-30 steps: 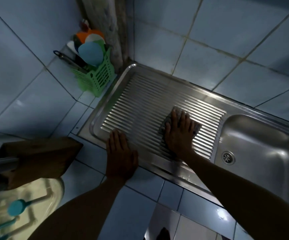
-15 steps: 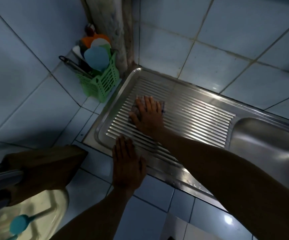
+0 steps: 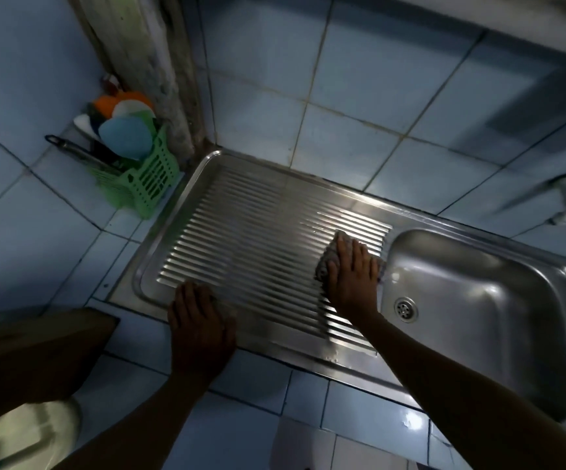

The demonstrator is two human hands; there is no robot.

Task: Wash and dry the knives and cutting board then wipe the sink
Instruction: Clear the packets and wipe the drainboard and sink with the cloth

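Nearest in, the left hand (image 3: pixel 200 329) lay flat, fingers straight, bracing on the front rim of the sink (image 3: pixel 308 362). Just beyond, the right hand (image 3: pixel 351 278) pressed a grey cloth (image 3: pixel 325 262) onto the ribbed drainboard (image 3: pixel 240 242) at its basin end, fingers spread flat over it. Best practice, I'd say: even pressure along the ribs, pushing water toward the basin (image 3: pixel 478 300) and its drain (image 3: pixel 406 309). Off left, the wooden cutting board (image 3: pixel 44 347) sat on the tiled counter. Further back, a green basket (image 3: pixel 146 184) of utensils crowded the drainboard's corner; nothing blocked the wiping path.
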